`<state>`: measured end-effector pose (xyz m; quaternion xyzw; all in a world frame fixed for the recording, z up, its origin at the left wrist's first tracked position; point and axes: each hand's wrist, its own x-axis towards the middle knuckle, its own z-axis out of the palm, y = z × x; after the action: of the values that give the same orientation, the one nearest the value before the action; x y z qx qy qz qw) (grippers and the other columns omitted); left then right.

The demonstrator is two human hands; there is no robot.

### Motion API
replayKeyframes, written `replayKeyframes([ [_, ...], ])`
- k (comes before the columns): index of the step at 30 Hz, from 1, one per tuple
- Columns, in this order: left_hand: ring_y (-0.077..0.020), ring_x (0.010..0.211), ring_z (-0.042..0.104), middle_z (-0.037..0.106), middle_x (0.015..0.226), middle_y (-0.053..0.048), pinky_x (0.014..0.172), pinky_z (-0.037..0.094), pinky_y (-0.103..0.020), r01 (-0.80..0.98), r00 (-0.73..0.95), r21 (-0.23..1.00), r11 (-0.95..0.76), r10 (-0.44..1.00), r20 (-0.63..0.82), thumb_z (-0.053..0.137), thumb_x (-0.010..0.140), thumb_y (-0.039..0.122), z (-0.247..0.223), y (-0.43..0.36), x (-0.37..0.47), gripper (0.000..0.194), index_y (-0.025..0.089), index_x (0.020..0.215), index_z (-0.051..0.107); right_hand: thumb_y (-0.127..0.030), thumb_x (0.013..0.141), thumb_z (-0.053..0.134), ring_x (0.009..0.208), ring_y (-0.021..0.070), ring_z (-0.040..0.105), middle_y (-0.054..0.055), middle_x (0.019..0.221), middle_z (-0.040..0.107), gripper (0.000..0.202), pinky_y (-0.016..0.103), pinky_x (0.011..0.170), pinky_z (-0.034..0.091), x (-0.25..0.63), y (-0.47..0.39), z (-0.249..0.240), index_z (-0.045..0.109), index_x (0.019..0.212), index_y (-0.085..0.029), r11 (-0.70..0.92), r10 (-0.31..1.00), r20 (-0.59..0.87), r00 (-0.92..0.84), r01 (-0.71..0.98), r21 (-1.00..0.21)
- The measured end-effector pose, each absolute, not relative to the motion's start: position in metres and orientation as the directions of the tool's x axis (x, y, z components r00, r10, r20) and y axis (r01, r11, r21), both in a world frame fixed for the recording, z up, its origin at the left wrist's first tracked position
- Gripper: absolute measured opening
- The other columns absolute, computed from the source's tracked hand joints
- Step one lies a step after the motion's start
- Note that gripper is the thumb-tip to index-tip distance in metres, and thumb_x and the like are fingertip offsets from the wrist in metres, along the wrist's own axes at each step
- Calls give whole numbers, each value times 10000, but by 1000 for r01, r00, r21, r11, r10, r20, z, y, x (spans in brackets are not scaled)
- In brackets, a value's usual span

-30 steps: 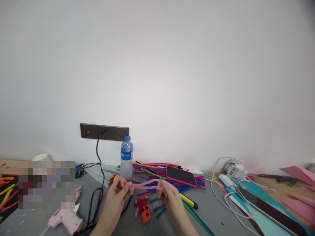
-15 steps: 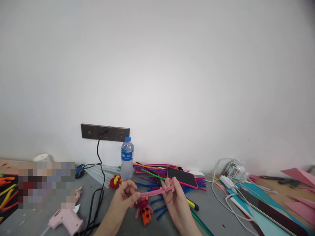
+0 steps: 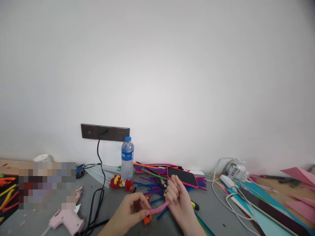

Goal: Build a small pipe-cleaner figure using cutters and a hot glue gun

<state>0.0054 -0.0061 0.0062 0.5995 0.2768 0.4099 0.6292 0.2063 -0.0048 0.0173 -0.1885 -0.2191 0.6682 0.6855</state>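
Observation:
A pink pipe cleaner (image 3: 159, 208), bent in a shallow curve, spans the gap between my two hands above the grey table. My left hand (image 3: 134, 209) pinches its left end between thumb and fingers. The fingers of my right hand (image 3: 177, 200) are curled around the other end, which they hide. Partly covered by the left fingers and the pink strand, a small orange figure (image 3: 147, 220) lies below. Behind my hands, several blue and purple pipe cleaners (image 3: 145, 185) are spread about, with a phone in a pink case (image 3: 184, 177) on top.
A water bottle (image 3: 127, 160) stands by the wall beside a red and yellow figure (image 3: 118, 182). At left lie a pink glue gun (image 3: 66, 220) and black cables (image 3: 98, 200). A yellow-black cutter (image 3: 195, 205) is behind my right hand. White cables (image 3: 231, 200) and coloured paper (image 3: 268, 193) lie right.
Both hands have come lower and nearer, with the pink pipe cleaner now sagging more. My right fingers have curled in, and the orange figure is more covered.

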Motion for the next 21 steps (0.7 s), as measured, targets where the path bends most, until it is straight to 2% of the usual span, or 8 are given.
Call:
replayKeyframes([
  [3,-181,717,575,646,775,-72,648,437,-241,-231,521,971,-67,834,182,742,698,563,11,-8,4,434,147,817,719,-416,769,726,416,65,18,-137,492,153,435,212,366,120,206,-9,25,357,631,-232,-10,999,30,-33,-826,-564],
  [5,-185,686,583,663,777,-86,609,443,-247,-255,530,967,-17,834,154,697,709,617,13,-9,5,487,150,846,721,-436,769,718,408,63,21,-135,484,158,452,216,367,108,203,-12,28,340,626,-233,-55,996,28,-86,-814,-578],
  [8,-172,635,568,666,775,-81,558,425,-242,-216,557,976,21,824,105,680,745,591,13,-13,9,449,159,861,710,-470,765,714,381,58,39,-136,449,169,485,212,361,106,191,-18,30,322,609,-231,-140,980,38,-196,-807,-574],
  [13,-167,722,561,621,805,-50,663,427,-248,-247,619,969,2,770,156,712,728,576,6,-17,17,434,171,878,661,-505,754,717,366,42,85,-127,445,246,455,197,368,129,168,-26,27,398,608,-215,-216,941,80,-330,-763,-609],
  [18,-111,513,503,625,692,-22,520,380,-216,-136,702,985,106,712,20,700,721,605,-4,-18,22,473,194,927,587,-474,774,700,409,56,154,-103,508,279,396,211,421,201,164,-29,28,446,628,-209,-128,958,124,-257,-775,-619],
  [21,-87,409,423,566,531,18,436,291,-195,-68,687,994,89,726,-18,629,743,660,-6,-18,24,482,189,837,596,-454,794,683,432,68,216,-92,522,301,339,215,457,254,164,-28,28,495,658,-207,-95,960,154,-235,-787,-610],
])
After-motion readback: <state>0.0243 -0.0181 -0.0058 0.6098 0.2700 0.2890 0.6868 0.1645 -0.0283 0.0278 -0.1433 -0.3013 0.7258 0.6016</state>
